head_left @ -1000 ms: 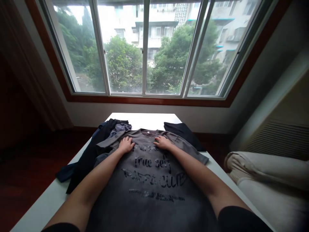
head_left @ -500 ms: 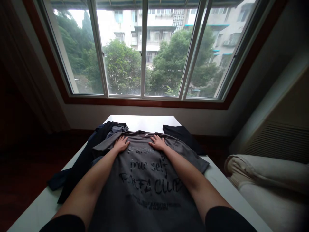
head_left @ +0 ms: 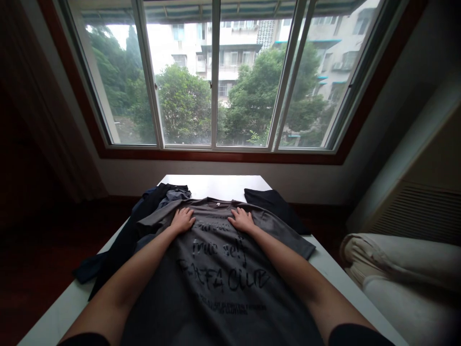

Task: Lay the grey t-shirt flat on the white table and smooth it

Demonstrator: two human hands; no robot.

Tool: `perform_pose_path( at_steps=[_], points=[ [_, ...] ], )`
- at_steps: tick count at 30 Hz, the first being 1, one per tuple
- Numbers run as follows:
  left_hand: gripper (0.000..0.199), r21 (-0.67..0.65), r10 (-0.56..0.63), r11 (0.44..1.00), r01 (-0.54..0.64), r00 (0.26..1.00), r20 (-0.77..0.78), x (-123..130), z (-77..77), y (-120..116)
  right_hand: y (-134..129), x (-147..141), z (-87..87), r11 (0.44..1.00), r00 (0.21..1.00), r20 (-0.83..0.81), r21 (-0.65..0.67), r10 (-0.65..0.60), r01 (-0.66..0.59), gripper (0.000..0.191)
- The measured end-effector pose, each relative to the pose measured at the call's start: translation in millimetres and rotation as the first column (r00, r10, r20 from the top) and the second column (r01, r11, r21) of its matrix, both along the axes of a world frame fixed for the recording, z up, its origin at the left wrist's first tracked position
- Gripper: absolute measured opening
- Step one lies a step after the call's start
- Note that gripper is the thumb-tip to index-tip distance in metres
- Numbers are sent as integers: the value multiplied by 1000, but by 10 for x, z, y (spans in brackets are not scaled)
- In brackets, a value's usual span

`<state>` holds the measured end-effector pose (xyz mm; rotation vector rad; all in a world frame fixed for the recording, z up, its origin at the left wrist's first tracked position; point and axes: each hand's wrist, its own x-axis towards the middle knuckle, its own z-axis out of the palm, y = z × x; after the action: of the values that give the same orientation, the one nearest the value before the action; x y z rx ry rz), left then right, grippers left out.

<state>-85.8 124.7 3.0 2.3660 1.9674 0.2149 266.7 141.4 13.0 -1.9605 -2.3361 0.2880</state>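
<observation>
A dark grey T-shirt (head_left: 219,259) with black lettering lies spread front side up, its collar pointing toward the window. My left hand (head_left: 183,220) rests on the upper chest beside the left shoulder, fingers spread over the cloth. Opposite it, my right hand (head_left: 241,220) lies on the shirt below the right shoulder, its fingers also apart. Neither hand grips the fabric. The shirt's lower part runs out of view at the bottom edge.
A white table (head_left: 216,181) holds the clothes. Dark garments (head_left: 118,245) lie heaped along its left side, and a folded black garment (head_left: 273,204) is at the right. A window (head_left: 216,86) stands beyond. Rolled pale bedding (head_left: 399,250) sits at the right.
My right hand has slid slightly to the right over the shirt, and its right sleeve sits a little farther out. My left hand stays at nearly the same spot. The view has tilted slightly.
</observation>
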Motion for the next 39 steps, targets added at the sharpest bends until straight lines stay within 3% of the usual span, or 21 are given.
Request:
perform_pose_path(
  at_steps=[11, 17, 23, 28, 31, 35, 39],
  points=[
    [77, -54, -127, 990, 128, 992, 10, 375, 40, -471, 342, -261, -25, 998, 999, 26, -58, 30, -29, 85],
    [80, -88, -102, 990, 106, 993, 53, 394, 1, -458, 460, -367, 9, 997, 998, 21, -46, 61, -60, 84],
    [69, -58, -51, 997, 55, 996, 74, 384, 71, -488, 373, -309, 207, 986, 986, -30, -27, 163, -164, 72],
    [49, 67, -110, 992, 103, 988, 111, 356, 154, -746, 162, 189, 316, 968, 966, -92, 99, 240, -231, 52],
    [45, 119, -262, 962, 247, 955, 140, 521, 213, -1007, -26, 799, 290, 977, 988, -120, 203, 97, -72, 46],
    [55, 89, -551, 835, 544, 824, 136, 1060, 272, -1523, -315, 1572, 186, 924, 959, -106, 258, -264, 282, 43],
    [72, 45, -757, 650, 758, 642, 126, 1664, 385, -2117, -539, 1811, 148, 884, 918, -79, 248, -390, 397, 44]
  ],
)
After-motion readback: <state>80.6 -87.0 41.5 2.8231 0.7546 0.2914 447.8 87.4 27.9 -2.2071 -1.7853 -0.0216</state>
